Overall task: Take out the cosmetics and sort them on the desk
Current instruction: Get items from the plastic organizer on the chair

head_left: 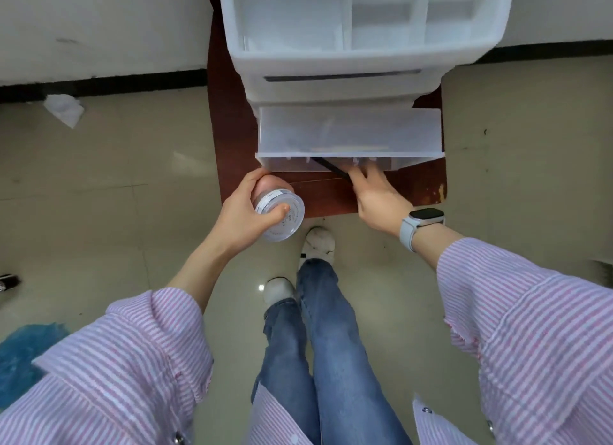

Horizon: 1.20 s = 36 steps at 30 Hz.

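The left hand [243,209] grips a clear jar [280,212]. The right hand [374,192], fingers loose, reaches a thin black stick [331,169] in the open drawer [348,136], nearest it.

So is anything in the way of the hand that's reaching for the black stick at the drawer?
No, nothing visible blocks it. The right hand is already at the front of the pulled-out drawer, its fingertips right beside the thin black stick that pokes out there. The left hand holds a clear jar off to the side.
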{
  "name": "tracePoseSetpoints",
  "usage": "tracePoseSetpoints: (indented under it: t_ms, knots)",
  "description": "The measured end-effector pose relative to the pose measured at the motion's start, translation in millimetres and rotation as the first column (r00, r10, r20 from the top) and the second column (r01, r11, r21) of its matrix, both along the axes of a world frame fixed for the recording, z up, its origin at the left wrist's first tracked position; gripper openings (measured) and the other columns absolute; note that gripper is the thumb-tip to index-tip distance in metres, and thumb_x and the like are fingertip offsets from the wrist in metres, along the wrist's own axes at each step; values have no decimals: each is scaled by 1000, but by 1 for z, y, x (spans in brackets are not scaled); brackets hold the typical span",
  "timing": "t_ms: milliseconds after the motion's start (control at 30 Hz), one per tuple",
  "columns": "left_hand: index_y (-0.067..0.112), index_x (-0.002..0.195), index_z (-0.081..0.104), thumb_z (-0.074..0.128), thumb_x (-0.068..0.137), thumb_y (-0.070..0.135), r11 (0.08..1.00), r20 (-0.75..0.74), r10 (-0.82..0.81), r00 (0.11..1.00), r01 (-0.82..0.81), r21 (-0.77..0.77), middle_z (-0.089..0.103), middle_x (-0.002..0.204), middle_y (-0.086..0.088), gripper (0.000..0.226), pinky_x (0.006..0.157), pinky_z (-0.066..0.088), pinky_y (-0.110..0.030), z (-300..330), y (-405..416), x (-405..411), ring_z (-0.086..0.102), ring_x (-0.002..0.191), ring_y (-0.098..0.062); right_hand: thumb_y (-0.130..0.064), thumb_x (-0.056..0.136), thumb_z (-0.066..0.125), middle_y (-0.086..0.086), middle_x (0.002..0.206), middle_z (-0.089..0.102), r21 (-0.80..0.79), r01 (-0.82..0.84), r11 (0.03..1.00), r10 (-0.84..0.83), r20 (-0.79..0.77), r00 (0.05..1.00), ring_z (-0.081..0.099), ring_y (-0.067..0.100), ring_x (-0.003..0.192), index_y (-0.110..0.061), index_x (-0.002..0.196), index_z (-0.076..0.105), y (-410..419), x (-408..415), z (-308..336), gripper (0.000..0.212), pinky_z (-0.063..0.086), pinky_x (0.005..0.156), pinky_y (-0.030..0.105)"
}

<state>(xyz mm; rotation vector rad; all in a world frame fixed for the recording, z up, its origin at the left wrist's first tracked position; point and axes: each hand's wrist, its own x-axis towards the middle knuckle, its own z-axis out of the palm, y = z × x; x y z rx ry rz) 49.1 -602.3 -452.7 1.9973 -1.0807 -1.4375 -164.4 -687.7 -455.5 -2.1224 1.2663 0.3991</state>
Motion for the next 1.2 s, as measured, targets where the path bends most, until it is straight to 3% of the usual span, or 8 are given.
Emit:
tracePoseSetpoints:
  t_ms: [133, 200, 300, 433, 633, 800, 1000, 1200]
  knots:
    - [32, 129, 42, 69, 70, 35, 998, 23, -19, 1000, 20, -59, 44, 102, 39, 66, 71, 31, 5, -23, 6, 0, 47, 92, 10, 12, 81, 38, 22, 127, 36, -90, -30, 996, 27, -33, 999, 38, 36, 110, -9, 139, 30, 19, 0, -19, 62, 43, 86, 44]
    - [30, 129, 44, 68, 69, 37, 998, -16, 7, 1000, -8, -63, 46, 101, 38, 65, 70, 34, 5, -33, 10, 0, 50, 90, 17, 9, 84, 37, 19, 124, 39, -124, -57, 991, 50, -61, 997, 37, 34, 110, -7, 135, 35, 25, 1, -27, 54, 42, 87, 44]
    - [21, 130, 45, 70, 79, 27, 995, -55, 74, 996, -78, -70, 51, 102, 29, 57, 68, 35, 6, -47, 17, 0, 48, 85, 27, 3, 88, 35, 19, 114, 46, -227, -30, 973, 9, -95, 995, 41, 34, 104, -4, 125, 40, 28, 6, -32, 37, 38, 75, 41]
    - [18, 136, 41, 67, 83, 25, 984, -74, 158, 985, -163, -75, 53, 105, 21, 59, 68, 37, 5, -56, 21, -2, 50, 85, 23, 2, 88, 37, 20, 108, 52, -350, 17, 937, -40, -59, 997, 48, 37, 100, -5, 131, 37, 14, 19, -34, 43, 33, 60, 40]
    - [18, 138, 40, 69, 81, 23, 971, -134, 210, 968, -223, -91, 49, 107, 29, 64, 68, 37, 5, -55, 31, -6, 50, 87, 26, 3, 89, 30, 23, 110, 52, -446, -93, 890, -12, -227, 974, 48, 36, 100, -4, 125, 40, -13, 38, -43, 37, 29, 60, 39]
    - [22, 133, 45, 70, 80, 19, 949, -170, 299, 939, -311, -50, 54, 107, 23, 58, 67, 41, 1, -52, 35, -7, 55, 85, 20, 7, 87, 26, 21, 117, 44, -385, -179, 905, 76, -268, 960, 46, 34, 99, -2, 115, 43, -16, 35, -34, 33, 26, 63, 38]
    - [28, 129, 46, 67, 81, 17, 940, -187, 332, 925, -341, -14, 55, 107, 22, 54, 66, 43, 0, -43, 35, -10, 57, 84, 16, 2, 92, 24, 21, 116, 48, -300, -213, 930, 137, -257, 957, 51, 35, 101, -1, 121, 38, -13, 32, -27, 33, 31, 62, 39]
    - [38, 116, 51, 63, 73, 22, 948, -250, 317, 915, -314, 51, 57, 110, 15, 47, 65, 42, -2, -24, 50, -12, 56, 83, 12, -7, 84, 50, 16, 93, 52, -88, 20, 996, -23, -29, 999, 54, 34, 82, -2, 99, 44, 24, -4, -15, 17, 34, 60, 33]
